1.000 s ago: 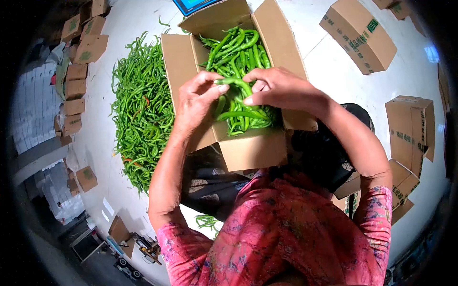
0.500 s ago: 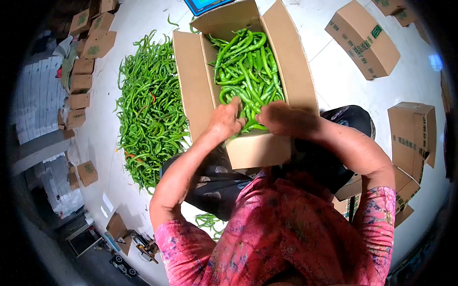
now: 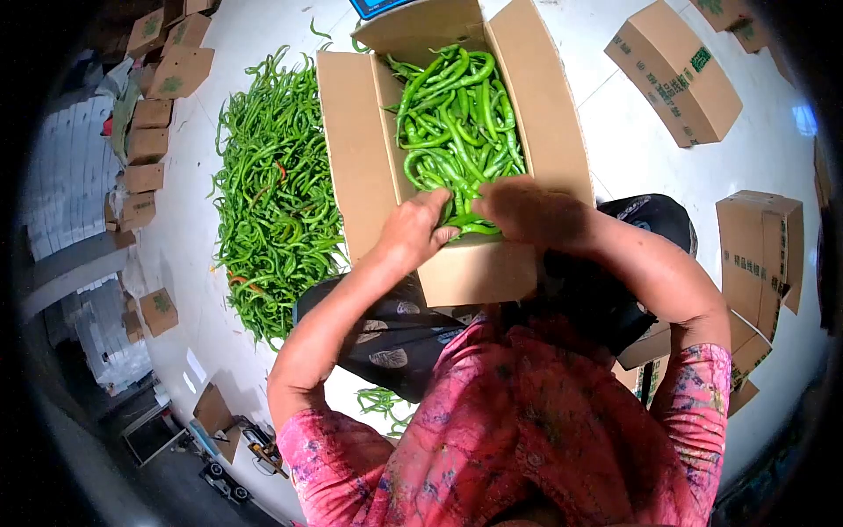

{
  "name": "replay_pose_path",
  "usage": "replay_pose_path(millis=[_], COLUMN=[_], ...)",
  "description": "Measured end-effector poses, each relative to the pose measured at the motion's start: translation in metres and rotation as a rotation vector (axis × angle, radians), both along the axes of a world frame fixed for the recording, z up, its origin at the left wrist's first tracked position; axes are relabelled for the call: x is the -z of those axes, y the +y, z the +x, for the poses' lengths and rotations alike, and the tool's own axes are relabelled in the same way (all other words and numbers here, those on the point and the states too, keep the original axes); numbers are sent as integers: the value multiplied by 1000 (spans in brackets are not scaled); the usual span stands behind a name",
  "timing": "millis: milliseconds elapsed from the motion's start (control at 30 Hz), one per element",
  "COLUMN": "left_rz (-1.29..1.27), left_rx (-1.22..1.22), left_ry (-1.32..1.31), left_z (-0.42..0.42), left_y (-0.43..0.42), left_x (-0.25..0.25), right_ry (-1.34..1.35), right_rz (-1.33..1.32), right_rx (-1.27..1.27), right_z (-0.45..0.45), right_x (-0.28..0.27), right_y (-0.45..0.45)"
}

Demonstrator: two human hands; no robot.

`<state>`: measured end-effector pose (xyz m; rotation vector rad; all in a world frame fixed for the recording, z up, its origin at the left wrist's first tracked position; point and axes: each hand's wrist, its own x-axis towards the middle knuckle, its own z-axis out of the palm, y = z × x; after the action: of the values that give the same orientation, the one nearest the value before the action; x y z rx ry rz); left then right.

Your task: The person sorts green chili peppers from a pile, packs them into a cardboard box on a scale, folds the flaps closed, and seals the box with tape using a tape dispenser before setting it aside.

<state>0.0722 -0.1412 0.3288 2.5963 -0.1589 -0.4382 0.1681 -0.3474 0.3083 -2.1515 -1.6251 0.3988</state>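
Note:
An open cardboard box [image 3: 360, 132] stands before me with its flaps spread outward. Long green chili peppers [image 3: 457, 132] fill it, many lying lengthwise. At the near left corner, my left hand [image 3: 414, 230] is closed, thumb and fingers around peppers at the near end of the pile. Opposite it, my right hand [image 3: 525, 209] reaches over the right wall, fingers curled down against the peppers. Shadow darkens this hand, and whatever lies under its fingers is hidden.
A large heap of loose chili peppers [image 3: 277, 202] lies on the white floor left of the box. Closed cartons [image 3: 676, 75] stand to the right, with another carton [image 3: 760, 255] nearer. Small boxes [image 3: 145, 180] line the far left. A blue-edged object [image 3: 378, 7] sits behind the box.
My left hand has drawn slightly down and its thumb now shows against the peppers. The right hand remains at nearly the same spot. The view has shifted a little.

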Motion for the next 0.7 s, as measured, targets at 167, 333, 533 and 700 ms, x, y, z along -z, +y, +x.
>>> replay_pose_path(millis=[167, 333, 533, 700], left_rz=[414, 496, 291, 72], left_rx=[66, 173, 153, 25], left_ry=[43, -36, 151, 12], left_z=[-18, -26, -7, -2], left_y=[-9, -9, -5, 9], left_x=[-4, -21, -43, -100], right_ry=[58, -37, 37, 132], right_rz=[-153, -73, -99, -21], right_rx=[11, 126, 162, 135], right_z=[31, 37, 41, 40], right_x=[-42, -42, -38, -52], right_y=[0, -9, 1, -15])
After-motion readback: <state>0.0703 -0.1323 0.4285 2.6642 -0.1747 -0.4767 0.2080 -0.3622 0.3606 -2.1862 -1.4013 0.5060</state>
